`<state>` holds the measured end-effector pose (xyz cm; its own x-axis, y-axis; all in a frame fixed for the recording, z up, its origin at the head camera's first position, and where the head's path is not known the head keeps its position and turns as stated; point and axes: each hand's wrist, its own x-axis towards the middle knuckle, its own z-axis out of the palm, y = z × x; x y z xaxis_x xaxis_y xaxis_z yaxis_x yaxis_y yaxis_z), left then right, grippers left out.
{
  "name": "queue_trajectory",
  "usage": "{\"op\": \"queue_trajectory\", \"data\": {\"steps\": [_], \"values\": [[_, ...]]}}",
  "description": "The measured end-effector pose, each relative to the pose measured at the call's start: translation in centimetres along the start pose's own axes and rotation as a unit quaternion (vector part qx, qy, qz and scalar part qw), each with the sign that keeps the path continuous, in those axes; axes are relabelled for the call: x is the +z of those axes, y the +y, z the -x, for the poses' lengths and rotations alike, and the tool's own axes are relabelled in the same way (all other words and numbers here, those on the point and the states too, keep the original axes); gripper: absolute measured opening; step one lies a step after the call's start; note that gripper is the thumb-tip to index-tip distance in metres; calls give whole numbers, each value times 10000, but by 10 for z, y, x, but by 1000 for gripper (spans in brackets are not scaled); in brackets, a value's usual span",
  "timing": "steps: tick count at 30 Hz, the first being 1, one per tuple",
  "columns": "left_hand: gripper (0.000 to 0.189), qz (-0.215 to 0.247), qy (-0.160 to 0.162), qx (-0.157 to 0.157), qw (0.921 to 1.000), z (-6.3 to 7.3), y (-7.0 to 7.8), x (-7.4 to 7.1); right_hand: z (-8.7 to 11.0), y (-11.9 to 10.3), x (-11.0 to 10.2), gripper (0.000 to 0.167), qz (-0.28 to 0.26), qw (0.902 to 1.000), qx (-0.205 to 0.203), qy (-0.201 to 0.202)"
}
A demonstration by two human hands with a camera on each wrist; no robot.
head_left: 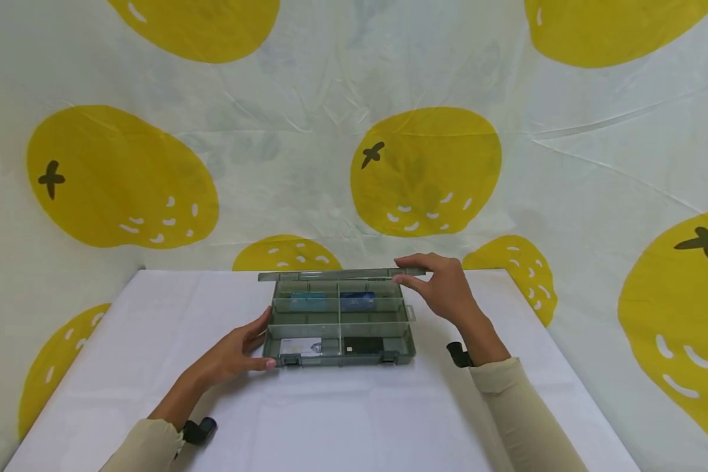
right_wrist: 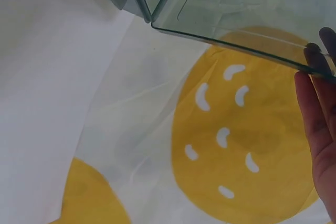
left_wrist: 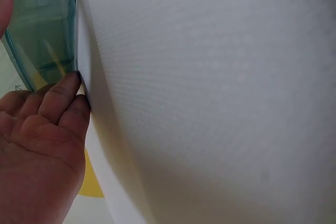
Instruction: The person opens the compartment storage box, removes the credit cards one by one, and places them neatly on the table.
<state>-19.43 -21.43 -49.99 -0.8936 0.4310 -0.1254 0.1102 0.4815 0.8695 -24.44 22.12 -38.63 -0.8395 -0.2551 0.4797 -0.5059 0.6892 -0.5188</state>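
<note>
A translucent grey-green compartment box (head_left: 339, 361) sits on the white table with its lid (head_left: 342, 275) raised along the back. The front compartments contain a white card (head_left: 301, 347) and a black card (head_left: 363, 345). Further back are a light blue card (head_left: 308, 301) and a dark blue card (head_left: 358, 301). My left hand (head_left: 233, 351) holds the box's left side, thumb at the front corner and fingers along the end wall (left_wrist: 42, 30). At the lid's right end, my right hand (head_left: 446, 288) pinches its edge between thumb and fingers.
The white-covered table (head_left: 342, 426) runs back to a pale cloth (head_left: 295, 177) printed with large yellow fruit. Two latches, a left one (head_left: 291, 360) and a right one (head_left: 389, 357), are on the box's front. Each wrist wears a small black camera.
</note>
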Motion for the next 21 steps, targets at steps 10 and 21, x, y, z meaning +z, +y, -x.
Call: {"op": "queue_trajectory", "data": {"steps": [10, 21], "values": [[121, 12, 27, -165, 9999, -1, 0, 0, -11, 12, -1, 32, -737, 9960, 113, 494], [121, 85, 25, -168, 9998, 0, -2, 0, -32, 21, 6, 25, -1510, 9792, -79, 1356]]}}
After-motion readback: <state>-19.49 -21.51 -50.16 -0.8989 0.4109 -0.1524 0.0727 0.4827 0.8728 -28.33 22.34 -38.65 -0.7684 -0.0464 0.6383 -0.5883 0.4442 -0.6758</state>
